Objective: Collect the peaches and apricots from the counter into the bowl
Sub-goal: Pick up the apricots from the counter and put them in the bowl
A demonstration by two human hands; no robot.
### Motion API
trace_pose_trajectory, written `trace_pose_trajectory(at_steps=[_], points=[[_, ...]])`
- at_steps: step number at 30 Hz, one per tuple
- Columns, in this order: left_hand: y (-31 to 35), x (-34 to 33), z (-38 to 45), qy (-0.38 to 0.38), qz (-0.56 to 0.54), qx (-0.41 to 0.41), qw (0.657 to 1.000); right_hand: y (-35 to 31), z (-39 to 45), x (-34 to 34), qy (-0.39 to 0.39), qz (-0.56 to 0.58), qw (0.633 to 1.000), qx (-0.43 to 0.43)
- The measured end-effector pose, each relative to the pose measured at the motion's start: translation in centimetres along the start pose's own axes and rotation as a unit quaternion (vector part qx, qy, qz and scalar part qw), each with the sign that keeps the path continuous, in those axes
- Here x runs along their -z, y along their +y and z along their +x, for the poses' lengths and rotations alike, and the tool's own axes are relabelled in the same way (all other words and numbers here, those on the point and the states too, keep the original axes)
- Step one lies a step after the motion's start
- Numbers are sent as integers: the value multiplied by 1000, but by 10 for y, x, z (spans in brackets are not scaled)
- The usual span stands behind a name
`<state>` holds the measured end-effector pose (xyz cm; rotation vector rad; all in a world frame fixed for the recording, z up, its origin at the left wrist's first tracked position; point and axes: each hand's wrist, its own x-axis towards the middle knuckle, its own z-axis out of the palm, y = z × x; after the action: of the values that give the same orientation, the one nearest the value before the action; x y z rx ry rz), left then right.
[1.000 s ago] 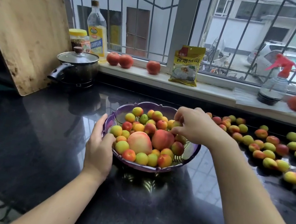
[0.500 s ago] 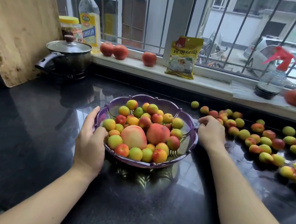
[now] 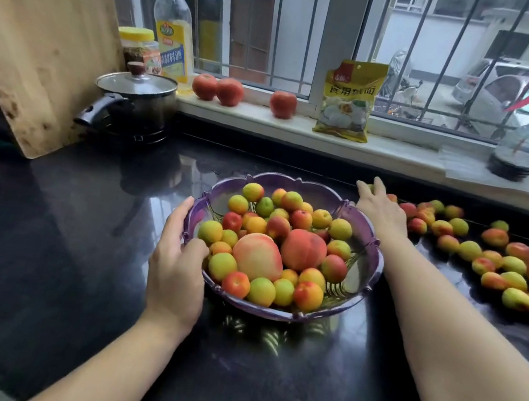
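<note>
Head cam, looking down: my left hand (image 3: 178,264) grips the near-left rim of the purple bowl (image 3: 367,241), thumb hooked inside against the fruit. My right hand (image 3: 380,209) is stretched out flat past the bowl's far-right edge, fingers reaching a greenish apricot (image 3: 372,187), not wrapped around it. Two peaches (image 3: 303,250) sit mid-bowl, loose apricots (image 3: 502,264) are scattered right of the bowl on the counter (image 3: 43,234).

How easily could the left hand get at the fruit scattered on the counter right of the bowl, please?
Probably not easily: the left hand holds the bowl's near-left rim, and the bowl and the right arm lie between it and the loose fruit.
</note>
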<state>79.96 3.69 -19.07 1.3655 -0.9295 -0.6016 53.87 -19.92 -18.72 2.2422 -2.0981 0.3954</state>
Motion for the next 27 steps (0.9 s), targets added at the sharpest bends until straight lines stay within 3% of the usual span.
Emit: trace_pose_trajectory(at_steps=[5, 10, 15, 17, 19, 21, 22, 24, 27], points=[[1, 1, 1, -2, 1, 7, 1000, -1, -12, 1, 118, 50, 992, -13], [-1, 1, 2, -3, 4, 7, 1000, 3, -9, -4, 83, 58, 995, -24], [1, 0, 1, -6, 21, 2, 1000, 6, -14, 3, 93, 206, 974, -30], [4, 1, -1, -7, 29, 1, 1000, 4, -22, 21, 97, 293, 949, -60], [5, 1, -2, -8, 36, 2, 999, 1, -36, 46, 112, 433, 891, -76], [6, 2, -1, -4, 36, 1, 999, -3, -58, 75, 95, 543, 833, -34], [5, 2, -1, -2, 35, 1, 999, -5, -70, 88, 71, 540, 839, 3], [4, 1, 0, 0, 33, 1, 999, -16, -94, 105, 16, 451, 889, 82], [4, 1, -2, 4, 31, -1, 1000, -39, -116, 108, -26, 308, 941, 136]])
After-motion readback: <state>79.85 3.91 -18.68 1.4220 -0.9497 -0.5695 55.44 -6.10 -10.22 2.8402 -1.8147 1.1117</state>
